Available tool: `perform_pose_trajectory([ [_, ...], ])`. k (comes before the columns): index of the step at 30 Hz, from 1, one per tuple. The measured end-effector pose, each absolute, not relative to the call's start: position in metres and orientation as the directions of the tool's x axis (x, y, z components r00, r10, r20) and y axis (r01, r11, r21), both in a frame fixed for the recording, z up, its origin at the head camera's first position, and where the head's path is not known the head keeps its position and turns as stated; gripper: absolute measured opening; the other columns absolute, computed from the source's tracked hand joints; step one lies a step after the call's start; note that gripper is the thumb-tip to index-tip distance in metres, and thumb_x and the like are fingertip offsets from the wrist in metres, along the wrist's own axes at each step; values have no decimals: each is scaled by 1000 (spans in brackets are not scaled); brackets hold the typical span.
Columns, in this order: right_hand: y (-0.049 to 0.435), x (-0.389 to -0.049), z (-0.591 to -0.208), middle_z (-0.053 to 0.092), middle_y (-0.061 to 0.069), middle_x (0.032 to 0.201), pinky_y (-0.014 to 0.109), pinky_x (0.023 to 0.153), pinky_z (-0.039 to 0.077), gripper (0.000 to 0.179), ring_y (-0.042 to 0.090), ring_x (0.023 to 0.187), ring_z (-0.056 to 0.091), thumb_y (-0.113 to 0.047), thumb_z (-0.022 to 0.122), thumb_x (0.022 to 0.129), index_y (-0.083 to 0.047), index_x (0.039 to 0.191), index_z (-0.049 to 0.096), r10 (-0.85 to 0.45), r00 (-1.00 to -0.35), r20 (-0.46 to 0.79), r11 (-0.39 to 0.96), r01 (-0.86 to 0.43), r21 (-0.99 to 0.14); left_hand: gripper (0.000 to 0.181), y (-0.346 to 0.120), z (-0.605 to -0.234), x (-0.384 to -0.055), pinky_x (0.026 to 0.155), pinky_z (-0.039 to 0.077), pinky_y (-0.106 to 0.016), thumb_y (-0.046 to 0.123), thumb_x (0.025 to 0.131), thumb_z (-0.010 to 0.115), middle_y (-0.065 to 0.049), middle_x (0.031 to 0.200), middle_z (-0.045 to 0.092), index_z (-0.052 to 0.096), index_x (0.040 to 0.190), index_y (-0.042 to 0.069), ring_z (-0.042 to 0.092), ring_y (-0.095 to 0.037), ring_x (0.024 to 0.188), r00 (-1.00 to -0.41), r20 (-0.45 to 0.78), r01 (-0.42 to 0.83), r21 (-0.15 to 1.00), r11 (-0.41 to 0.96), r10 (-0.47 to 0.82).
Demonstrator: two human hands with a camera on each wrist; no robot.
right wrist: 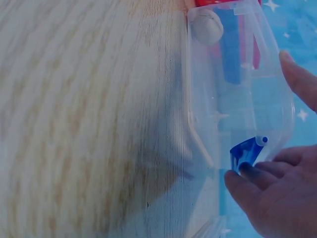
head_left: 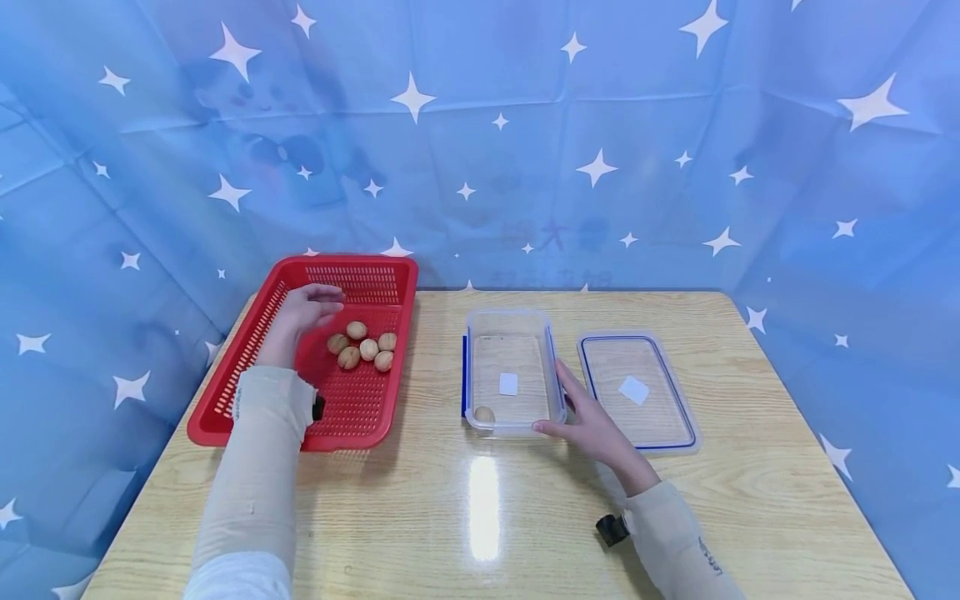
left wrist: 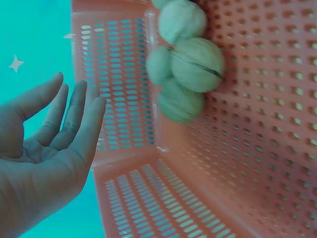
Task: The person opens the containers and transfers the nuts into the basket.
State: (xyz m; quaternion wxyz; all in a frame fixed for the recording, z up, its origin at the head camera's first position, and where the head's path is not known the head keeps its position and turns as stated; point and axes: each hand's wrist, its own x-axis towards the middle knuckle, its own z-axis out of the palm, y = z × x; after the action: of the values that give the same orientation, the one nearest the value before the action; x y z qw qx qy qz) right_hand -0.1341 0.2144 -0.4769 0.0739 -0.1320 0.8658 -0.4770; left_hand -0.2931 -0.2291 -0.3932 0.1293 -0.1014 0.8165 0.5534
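Note:
My left hand (head_left: 303,308) is over the red basket (head_left: 198,429), its fingers spread loosely and holding nothing. Several walnuts (head_left: 348,357) lie together on the basket floor, just right of that hand. The left wrist view shows the empty palm (left wrist: 49,148) beside these walnuts (left wrist: 197,64). My right hand (head_left: 588,421) holds a clear plastic container (head_left: 517,429) at its near right corner, thumb on the near side and fingers along the right. In the right wrist view its fingertips touch a blue latch (right wrist: 246,152). One walnut (head_left: 484,414) sits in the container's near left corner.
A clear lid with a blue seal (head_left: 637,450) lies flat on the wooden table (head_left: 390,525), right of the container. A blue curtain with white stars (head_left: 510,150) hangs behind and at both sides of the table.

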Motion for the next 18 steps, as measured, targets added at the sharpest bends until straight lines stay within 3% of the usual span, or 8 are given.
perform_pose_trajectory([
  [6, 214, -134, -476, 2, 22, 167, 59, 120, 23, 103, 47, 152, 11, -24, 75, 89, -4, 160, 4, -305, -952, 1, 510, -164, -844, 47, -218, -378, -289, 114, 44, -43, 13, 102, 55, -17, 151, 46, 45, 147, 6, 50, -26, 133, -965, -262, -244, 893, 379, -3],
  [18, 214, -134, -476, 3, 21, 167, 59, 121, 23, 103, 45, 153, 10, -27, 76, 89, -4, 160, 4, -306, -952, 6, 512, -170, -842, 53, -188, -341, -266, 112, 46, -42, 26, 98, 62, -15, 150, 47, 46, 146, 9, 49, -28, 133, -990, -113, -70, 911, 405, 84],
])
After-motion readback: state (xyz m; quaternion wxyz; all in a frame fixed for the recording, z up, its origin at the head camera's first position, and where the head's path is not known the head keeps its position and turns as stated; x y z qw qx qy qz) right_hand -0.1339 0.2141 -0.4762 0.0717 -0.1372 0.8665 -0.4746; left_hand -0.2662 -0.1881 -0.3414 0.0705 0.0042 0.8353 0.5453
